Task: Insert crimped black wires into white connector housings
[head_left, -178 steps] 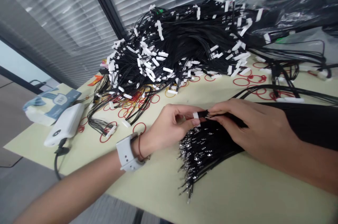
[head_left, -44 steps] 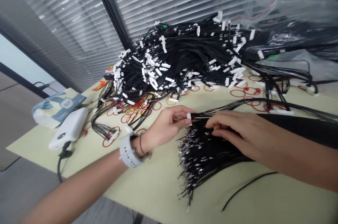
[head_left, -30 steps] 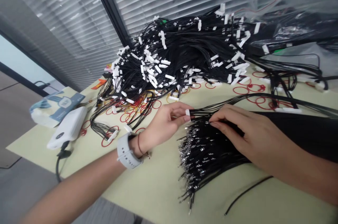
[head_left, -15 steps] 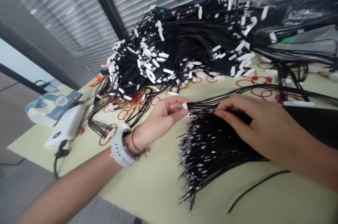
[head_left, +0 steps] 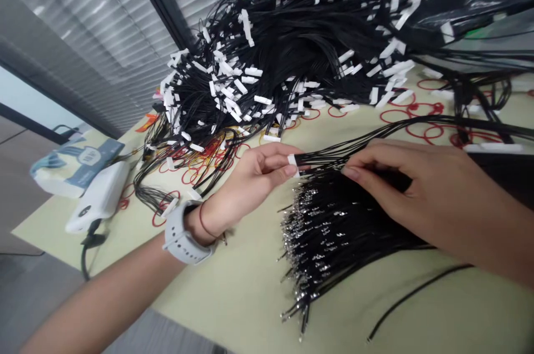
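Note:
Between the thumb and fingers of my left hand (head_left: 267, 170) is a small white connector (head_left: 293, 165), with several black wires running out of it to the right. My right hand (head_left: 400, 187) is closed in a pinch at the top of a thick bundle of loose black wires (head_left: 354, 226), close to the connector; what its fingertips grip is too small to make out. The bundle's bare ends carry shiny metal terminals (head_left: 306, 242) that point left. One single black wire (head_left: 413, 298) lies apart on the table, nearer to me.
A large heap of black cables with white connectors (head_left: 287, 48) fills the back of the pale table (head_left: 233, 293). Red rubber bands (head_left: 429, 126) lie around it. At the left are a white device with a cable (head_left: 100, 198) and a tissue pack (head_left: 79, 165). Blinds (head_left: 104, 25) stand behind.
The view has shifted slightly. Both hands keep nearly the same pose, the left on the connector and the right pinching beside the wire bundle.

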`<state>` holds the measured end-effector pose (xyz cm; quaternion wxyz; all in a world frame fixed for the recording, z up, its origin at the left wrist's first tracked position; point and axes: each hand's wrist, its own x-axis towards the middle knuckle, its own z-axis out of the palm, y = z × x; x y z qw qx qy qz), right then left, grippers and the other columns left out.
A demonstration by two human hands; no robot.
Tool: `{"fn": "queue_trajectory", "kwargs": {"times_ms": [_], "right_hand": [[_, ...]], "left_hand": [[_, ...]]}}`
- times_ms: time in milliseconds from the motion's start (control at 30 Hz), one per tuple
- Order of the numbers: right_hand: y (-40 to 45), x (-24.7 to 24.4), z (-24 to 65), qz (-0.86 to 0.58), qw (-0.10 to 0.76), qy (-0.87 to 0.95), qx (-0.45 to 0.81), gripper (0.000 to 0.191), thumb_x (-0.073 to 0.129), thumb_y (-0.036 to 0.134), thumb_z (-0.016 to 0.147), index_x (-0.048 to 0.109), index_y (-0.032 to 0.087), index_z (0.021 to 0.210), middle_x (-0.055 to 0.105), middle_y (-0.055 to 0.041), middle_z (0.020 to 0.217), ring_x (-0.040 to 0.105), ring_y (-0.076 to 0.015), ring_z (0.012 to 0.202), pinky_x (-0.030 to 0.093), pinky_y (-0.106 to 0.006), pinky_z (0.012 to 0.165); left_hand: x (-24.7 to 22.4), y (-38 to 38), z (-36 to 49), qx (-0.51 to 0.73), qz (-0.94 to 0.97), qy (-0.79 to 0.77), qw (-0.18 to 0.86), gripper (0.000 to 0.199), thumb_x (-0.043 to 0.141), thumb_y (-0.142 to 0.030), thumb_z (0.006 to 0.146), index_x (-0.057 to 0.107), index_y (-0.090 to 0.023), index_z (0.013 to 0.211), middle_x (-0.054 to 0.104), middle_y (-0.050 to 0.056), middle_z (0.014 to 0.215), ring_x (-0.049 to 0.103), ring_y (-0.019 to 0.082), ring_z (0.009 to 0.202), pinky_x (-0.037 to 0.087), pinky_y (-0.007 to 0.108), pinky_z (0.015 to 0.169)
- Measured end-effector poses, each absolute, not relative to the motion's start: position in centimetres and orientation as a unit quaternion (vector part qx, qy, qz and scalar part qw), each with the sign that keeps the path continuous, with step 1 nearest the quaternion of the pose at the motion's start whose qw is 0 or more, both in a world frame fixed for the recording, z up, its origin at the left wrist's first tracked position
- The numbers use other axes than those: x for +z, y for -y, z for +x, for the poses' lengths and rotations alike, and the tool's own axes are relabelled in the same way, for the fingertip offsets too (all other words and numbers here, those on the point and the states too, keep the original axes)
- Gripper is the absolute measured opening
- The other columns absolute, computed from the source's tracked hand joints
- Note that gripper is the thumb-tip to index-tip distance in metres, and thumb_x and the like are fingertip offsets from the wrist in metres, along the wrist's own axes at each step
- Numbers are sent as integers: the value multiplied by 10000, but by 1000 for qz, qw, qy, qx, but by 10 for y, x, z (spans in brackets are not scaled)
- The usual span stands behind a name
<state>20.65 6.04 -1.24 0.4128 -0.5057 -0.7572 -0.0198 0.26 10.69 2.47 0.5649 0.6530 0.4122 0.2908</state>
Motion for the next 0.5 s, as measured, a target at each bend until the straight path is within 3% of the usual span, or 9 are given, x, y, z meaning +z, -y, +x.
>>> {"fn": "queue_trajectory", "kwargs": {"times_ms": [200, 500], "right_hand": [[-58, -13, 206, -506, 403, 763, 0, 127, 545, 251, 819, 629, 224, 727, 624, 109, 670, 520, 17, 525, 345, -140, 471], [-58, -13, 205, -517, 392, 758, 67, 191, 511, 300, 835, 647, 206, 739, 603, 59, 592, 400, -2, 398, 300, -170, 425]], "left_hand": [[25, -107, 4, 282, 665, -414, 553, 199, 614, -166, 789, 595, -104, 977, 706, 51, 903, 628, 12, 752, 476, 82, 697], [24, -100, 6, 284, 723, -408, 480, 145, 595, -175, 797, 615, -113, 926, 687, 31, 853, 603, 7, 737, 459, 84, 678]]}}
